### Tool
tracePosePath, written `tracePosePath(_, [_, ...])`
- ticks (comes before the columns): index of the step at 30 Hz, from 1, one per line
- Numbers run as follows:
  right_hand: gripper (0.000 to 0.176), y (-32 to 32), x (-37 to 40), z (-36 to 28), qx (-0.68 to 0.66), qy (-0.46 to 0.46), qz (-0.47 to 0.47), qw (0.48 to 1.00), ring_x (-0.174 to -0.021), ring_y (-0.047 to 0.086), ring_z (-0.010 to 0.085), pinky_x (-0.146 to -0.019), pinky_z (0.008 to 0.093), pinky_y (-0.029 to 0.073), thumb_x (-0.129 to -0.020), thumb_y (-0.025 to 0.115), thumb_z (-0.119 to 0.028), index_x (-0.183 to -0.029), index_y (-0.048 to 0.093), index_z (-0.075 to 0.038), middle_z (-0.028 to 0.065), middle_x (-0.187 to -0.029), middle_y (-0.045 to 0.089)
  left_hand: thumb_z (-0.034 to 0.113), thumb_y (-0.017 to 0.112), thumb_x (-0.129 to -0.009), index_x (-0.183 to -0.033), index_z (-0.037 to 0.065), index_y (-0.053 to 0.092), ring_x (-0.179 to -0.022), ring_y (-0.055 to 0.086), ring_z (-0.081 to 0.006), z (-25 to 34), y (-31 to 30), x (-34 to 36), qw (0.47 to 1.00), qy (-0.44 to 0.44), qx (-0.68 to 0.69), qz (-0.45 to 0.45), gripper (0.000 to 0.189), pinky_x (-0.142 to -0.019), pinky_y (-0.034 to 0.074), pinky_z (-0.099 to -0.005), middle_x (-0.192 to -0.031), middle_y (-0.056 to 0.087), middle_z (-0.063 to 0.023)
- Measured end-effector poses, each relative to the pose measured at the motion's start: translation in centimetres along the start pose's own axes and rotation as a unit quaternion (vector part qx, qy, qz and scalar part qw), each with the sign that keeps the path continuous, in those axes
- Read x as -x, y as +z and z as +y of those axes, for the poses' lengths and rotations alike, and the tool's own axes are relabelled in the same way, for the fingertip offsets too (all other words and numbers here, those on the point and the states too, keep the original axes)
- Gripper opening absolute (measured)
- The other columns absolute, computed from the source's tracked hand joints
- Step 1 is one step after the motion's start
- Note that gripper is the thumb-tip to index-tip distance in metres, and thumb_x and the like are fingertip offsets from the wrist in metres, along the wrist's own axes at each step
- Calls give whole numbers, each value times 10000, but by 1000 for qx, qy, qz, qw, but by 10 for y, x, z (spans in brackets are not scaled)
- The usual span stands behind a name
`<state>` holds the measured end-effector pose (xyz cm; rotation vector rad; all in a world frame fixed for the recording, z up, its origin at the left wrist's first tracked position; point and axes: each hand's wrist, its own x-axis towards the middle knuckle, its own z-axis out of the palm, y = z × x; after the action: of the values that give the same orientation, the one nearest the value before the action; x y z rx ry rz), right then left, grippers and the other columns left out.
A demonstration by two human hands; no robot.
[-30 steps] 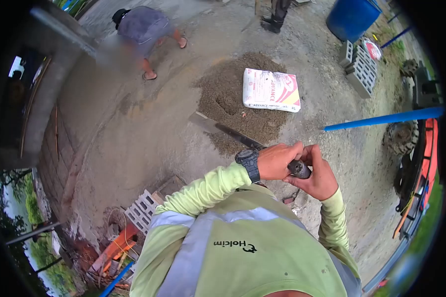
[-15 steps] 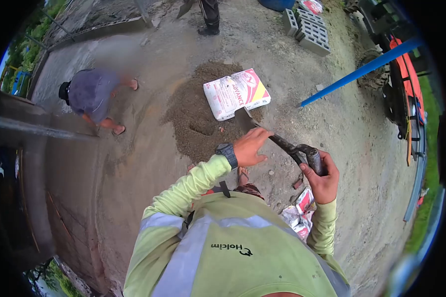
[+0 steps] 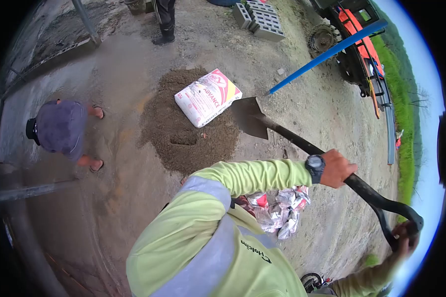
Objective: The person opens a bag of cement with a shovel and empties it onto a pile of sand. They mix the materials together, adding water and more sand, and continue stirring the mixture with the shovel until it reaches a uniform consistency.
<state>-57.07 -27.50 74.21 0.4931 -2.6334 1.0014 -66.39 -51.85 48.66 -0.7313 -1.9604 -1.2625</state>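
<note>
A shovel (image 3: 307,143) is held out to my right, its blade (image 3: 250,118) tilted beside the cement bag. My left hand (image 3: 336,169), with a dark watch at the wrist, wraps around the black shaft midway along. At the far right, my right hand (image 3: 406,240) grips the handle at the top end; it is partly dim and its fingers are partly hidden. The white, red and yellow cement bag (image 3: 203,101) lies flat on a heap of grey-brown sand (image 3: 166,133), which has a hollow in its near side.
Crumpled empty bags (image 3: 280,210) lie near my feet. Another person (image 3: 62,128) bends over at left; a person's legs (image 3: 164,22) stand at the back. Hollow blocks (image 3: 265,22), a slanting blue pole (image 3: 327,57) and a vehicle (image 3: 354,54) are beyond.
My left hand has closed around the shaft, and both hands have moved right with the shovel. The blade has shifted from the bag's near edge to its right side. The view has turned.
</note>
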Motion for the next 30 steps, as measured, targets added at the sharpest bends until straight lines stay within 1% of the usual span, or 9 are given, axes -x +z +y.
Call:
tracePosePath(6, [238, -76, -44, -72, 97, -75, 146, 982, -611, 497, 194, -541, 310, 397, -807, 603, -220, -947, 567, -32, 88, -747, 533, 166, 633, -661, -671, 53, 581, -533, 578, -252, 97, -21, -153, 987, 91, -13, 134, 124, -541, 404, -388, -571, 582, -98])
tracePosePath(10, [196, 38, -126, -10, 61, -37, 68, 995, -648, 554, 259, -549, 370, 430, -767, 641, -209, -888, 574, -71, 139, -754, 571, 167, 625, -699, -688, 76, 584, -590, 579, -254, -30, -20, -126, 985, -4, -66, 161, 101, -581, 391, -377, -579, 578, -90])
tracePosePath(14, [166, 499, -20, 122, 124, -4, -220, 968, -685, 611, 324, -556, 430, 464, -727, 678, -199, -828, 582, -110, 189, -762, 609, 103, 633, -697, -687, 69, 524, -730, 568, -318, -361, -43, 283, 961, -265, -30, -70, 115, -713, 455, -403, -676, 555, -99])
tracePosePath(17, [239, 554, 235, 196, -42, -38, -521, 852, -666, 620, 390, -590, 495, 480, -696, 684, -222, -880, 562, -130, 174, -691, 613, 129, 641, -710, -913, 79, 550, -1134, 496, -298, -284, -26, 482, 927, -253, -125, -245, 227, -985, 397, -419, -1037, 553, -112])
tracePosePath(18, [239, 500, 295, 197, -48, 2, -540, 841, -666, 620, 390, -590, 495, 480, -696, 684, -222, -880, 562, -130, 174, -691, 613, 136, 641, -718, -940, 86, 540, -1185, 463, -290, -211, 21, 526, 910, -304, -88, -268, 250, -1016, 369, -435, -1099, 534, -101])
tracePosePath(20, [330, 561, 268, 232, -39, -103, -562, 820, -778, 640, 372, -648, 496, 499, -661, 693, -226, -942, 562, -113, 159, -844, 652, 142, 642, -725, -968, 92, 530, -1237, 431, -282, -284, -15, 496, 897, -302, -171, -274, 272, -1047, 341, -450, -1161, 516, -91])
tracePosePath(22, [349, 533, 193, 207, -24, 0, -572, 820, -761, 632, 392, -649, 498, 497, -670, 693, -243, -967, 564, -114, 177, -817, 648, 182, 659, -728, -948, 96, 528, -1229, 423, -288, -253, 0, 457, 905, -310, -158, -244, 270, -1043, 306, -506, -1131, 529, -72])
tracePosePath(26, [270, 466, 45, 174, -8, -18, -346, 938, -646, 608, 401, -572, 465, 475, -702, 689, -240, -885, 583, -73, 197, -668, 608, 103, 676, -600, -779, 96, 541, -953, 536, -307, -294, -6, 305, 959, -208, -113, -158, 224, -944, 373, -465, -830, 582, -84])
tracePosePath(30, [178, 311, -59, 107, 17, 15, -222, 975, -479, 458, 130, -465, 297, 362, -727, 707, -131, -783, 577, -22, 60, -544, 506, 163, 653, -666, -708, 115, 545, -755, 557, -323, -237, 1, 137, 971, -175, -32, -157, 125, -690, 437, -442, -700, 564, -87])
